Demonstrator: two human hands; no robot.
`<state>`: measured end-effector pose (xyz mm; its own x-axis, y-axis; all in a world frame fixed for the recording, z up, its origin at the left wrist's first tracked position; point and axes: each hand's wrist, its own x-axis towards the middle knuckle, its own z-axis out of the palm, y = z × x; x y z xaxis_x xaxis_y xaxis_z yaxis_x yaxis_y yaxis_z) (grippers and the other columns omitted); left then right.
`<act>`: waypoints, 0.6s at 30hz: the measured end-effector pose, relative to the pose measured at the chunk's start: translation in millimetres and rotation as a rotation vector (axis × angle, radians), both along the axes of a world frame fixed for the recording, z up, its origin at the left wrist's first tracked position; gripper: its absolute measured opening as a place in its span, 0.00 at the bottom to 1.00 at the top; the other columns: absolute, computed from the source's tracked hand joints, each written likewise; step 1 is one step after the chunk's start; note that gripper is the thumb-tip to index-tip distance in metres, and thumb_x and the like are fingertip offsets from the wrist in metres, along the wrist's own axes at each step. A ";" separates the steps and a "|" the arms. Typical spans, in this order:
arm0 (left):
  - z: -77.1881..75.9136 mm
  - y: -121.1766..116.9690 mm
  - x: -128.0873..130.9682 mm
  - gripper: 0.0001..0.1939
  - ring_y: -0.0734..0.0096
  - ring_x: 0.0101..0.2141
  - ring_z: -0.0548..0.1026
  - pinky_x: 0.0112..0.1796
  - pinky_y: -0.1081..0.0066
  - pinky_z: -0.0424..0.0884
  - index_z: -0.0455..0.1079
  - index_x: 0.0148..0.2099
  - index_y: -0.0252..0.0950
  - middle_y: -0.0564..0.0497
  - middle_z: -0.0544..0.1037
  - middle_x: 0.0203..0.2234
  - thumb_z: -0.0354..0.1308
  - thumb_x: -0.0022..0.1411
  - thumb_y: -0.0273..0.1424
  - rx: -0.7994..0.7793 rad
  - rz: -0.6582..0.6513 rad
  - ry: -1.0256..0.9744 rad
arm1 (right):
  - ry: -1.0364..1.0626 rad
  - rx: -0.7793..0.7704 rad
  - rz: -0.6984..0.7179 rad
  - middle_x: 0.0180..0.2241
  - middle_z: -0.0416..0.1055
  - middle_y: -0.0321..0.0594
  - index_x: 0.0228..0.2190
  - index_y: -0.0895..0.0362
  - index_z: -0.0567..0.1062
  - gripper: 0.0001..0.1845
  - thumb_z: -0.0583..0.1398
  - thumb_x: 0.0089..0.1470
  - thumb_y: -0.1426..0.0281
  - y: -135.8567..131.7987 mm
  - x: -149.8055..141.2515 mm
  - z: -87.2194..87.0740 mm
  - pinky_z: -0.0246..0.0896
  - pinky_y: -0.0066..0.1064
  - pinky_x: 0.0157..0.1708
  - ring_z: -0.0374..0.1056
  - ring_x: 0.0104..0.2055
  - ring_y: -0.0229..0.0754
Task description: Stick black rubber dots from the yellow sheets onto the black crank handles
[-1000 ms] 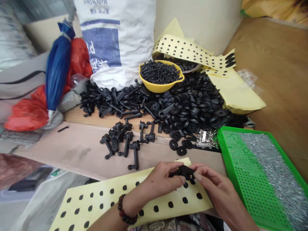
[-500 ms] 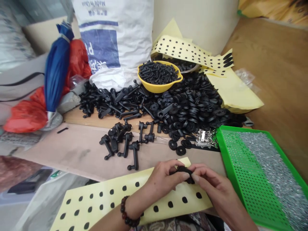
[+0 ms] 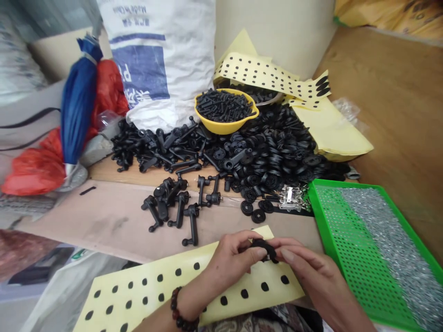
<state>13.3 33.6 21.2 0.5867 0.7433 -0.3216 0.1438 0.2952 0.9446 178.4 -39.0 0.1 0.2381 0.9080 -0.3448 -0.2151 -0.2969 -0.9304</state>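
Observation:
My left hand (image 3: 232, 257) and my right hand (image 3: 304, 267) meet at the bottom centre, both pinched on one small black plastic part (image 3: 264, 248). They hover just above a yellow backing sheet with black oval stickers (image 3: 155, 290) that lies across my lap. A beaded bracelet (image 3: 178, 311) circles my left wrist. Several black crank handles (image 3: 176, 205) lie loose on the board beyond my hands.
A big heap of black round parts (image 3: 277, 154) and handles fills the middle. A yellow bowl of black screws (image 3: 224, 109) sits behind it, before a white sack (image 3: 155, 55). A green perforated tray with silvery small parts (image 3: 367, 240) is at right. More sticker sheets (image 3: 273, 76) and a blue umbrella (image 3: 78, 106) stand behind.
My hands have stayed together on the black part, turning it slightly between the fingers. The view has drifted a little, so everything sits slightly left and higher.

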 end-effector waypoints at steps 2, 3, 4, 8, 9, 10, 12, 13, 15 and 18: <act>-0.4 -2.5 0.3 0.13 0.80 0.20 0.62 0.23 0.78 0.60 0.74 0.42 0.34 0.55 0.70 0.22 0.58 0.58 0.37 0.036 0.017 -0.021 | -0.072 0.061 0.055 0.42 0.74 0.43 0.24 0.54 0.80 0.13 0.65 0.49 0.58 -0.2 2.6 -2.9 0.67 0.27 0.38 0.70 0.42 0.46; -0.6 -3.9 0.5 0.13 0.79 0.21 0.62 0.24 0.77 0.60 0.74 0.42 0.35 0.55 0.71 0.23 0.58 0.59 0.36 0.061 0.030 -0.025 | -0.092 0.086 0.079 0.42 0.74 0.43 0.25 0.54 0.79 0.12 0.64 0.50 0.58 0.1 3.5 -4.3 0.67 0.28 0.38 0.71 0.43 0.46; -1.0 -5.4 0.7 0.12 0.79 0.23 0.63 0.26 0.77 0.61 0.74 0.42 0.35 0.55 0.71 0.24 0.58 0.59 0.37 0.087 0.044 -0.022 | -0.110 0.110 0.095 0.41 0.74 0.43 0.25 0.54 0.78 0.12 0.64 0.50 0.59 0.6 4.0 -5.4 0.68 0.28 0.37 0.71 0.43 0.46; -4.8 -10.4 1.8 0.13 0.76 0.27 0.64 0.29 0.76 0.61 0.73 0.43 0.36 0.54 0.70 0.26 0.59 0.60 0.38 0.180 0.086 0.011 | -0.249 0.240 0.073 0.37 0.74 0.41 0.24 0.54 0.75 0.11 0.62 0.53 0.61 5.7 1.9 -1.2 0.68 0.25 0.33 0.72 0.39 0.43; -6.2 -10.9 2.1 0.13 0.76 0.26 0.64 0.28 0.76 0.60 0.72 0.44 0.36 0.55 0.69 0.25 0.59 0.60 0.38 0.179 0.092 0.012 | -0.290 0.276 0.071 0.35 0.74 0.41 0.24 0.54 0.75 0.10 0.62 0.53 0.62 7.3 1.1 1.7 0.68 0.24 0.33 0.72 0.38 0.43; -7.4 -11.1 2.5 0.14 0.76 0.25 0.63 0.27 0.76 0.59 0.72 0.44 0.36 0.55 0.67 0.24 0.59 0.60 0.39 0.165 0.100 0.010 | -0.328 0.309 0.074 0.34 0.74 0.41 0.24 0.53 0.75 0.10 0.62 0.53 0.62 8.8 0.5 4.8 0.68 0.24 0.32 0.72 0.37 0.42; -9.1 -10.5 3.5 0.15 0.77 0.24 0.61 0.25 0.76 0.58 0.70 0.42 0.35 0.57 0.64 0.21 0.59 0.58 0.41 0.119 0.117 0.002 | -0.389 0.367 0.093 0.33 0.74 0.40 0.25 0.53 0.75 0.09 0.61 0.54 0.64 10.8 -0.3 10.5 0.68 0.23 0.32 0.72 0.35 0.41; -9.6 -9.9 4.1 0.15 0.77 0.23 0.60 0.24 0.76 0.57 0.70 0.40 0.35 0.58 0.62 0.20 0.60 0.58 0.42 0.097 0.125 -0.003 | -0.414 0.390 0.104 0.32 0.74 0.40 0.25 0.53 0.75 0.08 0.61 0.54 0.65 11.1 -0.4 12.4 0.67 0.23 0.31 0.72 0.35 0.41; -9.7 -8.5 5.1 0.16 0.78 0.22 0.58 0.23 0.77 0.57 0.68 0.38 0.35 0.59 0.59 0.19 0.61 0.56 0.43 0.069 0.140 -0.020 | -0.455 0.418 0.127 0.32 0.74 0.39 0.26 0.53 0.75 0.07 0.60 0.55 0.67 10.4 -0.2 14.3 0.67 0.23 0.32 0.72 0.35 0.40; -8.7 -6.3 6.2 0.18 0.79 0.21 0.58 0.23 0.77 0.58 0.67 0.36 0.35 0.59 0.60 0.19 0.63 0.53 0.45 0.036 0.142 -0.051 | -0.480 0.418 0.146 0.34 0.73 0.39 0.27 0.53 0.74 0.06 0.59 0.56 0.68 7.0 0.4 13.4 0.66 0.23 0.33 0.71 0.36 0.40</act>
